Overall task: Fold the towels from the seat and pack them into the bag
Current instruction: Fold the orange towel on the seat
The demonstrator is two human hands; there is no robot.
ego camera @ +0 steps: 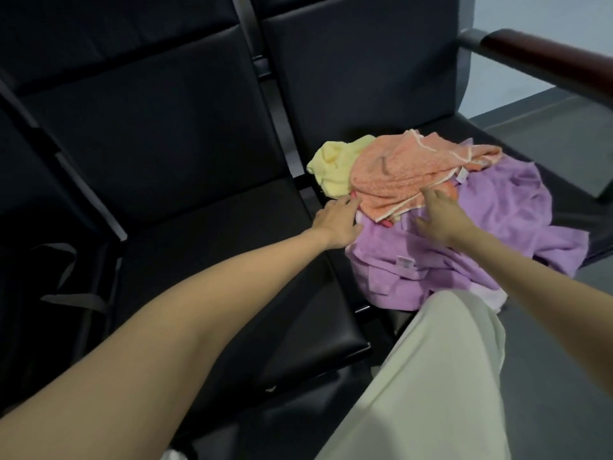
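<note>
A loose pile of towels lies on the right black seat [560, 194]. An orange towel [408, 171] is on top, a pale yellow towel [331, 167] pokes out at the left, and a large purple towel [464, 247] spreads underneath toward the seat's front. My left hand [338, 224] rests at the pile's left edge, fingers against the orange and purple cloth. My right hand [438, 217] hovers over the purple towel with its fingers spread, the fingertips touching the orange towel's near edge. A dark bag [59, 293] with grey straps sits low at the left, mostly in shadow.
The middle black seat [212, 247] lies between the bag and the towels. A dark red armrest [544, 58] on a metal frame borders the right seat. My leg in light trousers [441, 376] stands in front of the seats on grey floor [564, 327].
</note>
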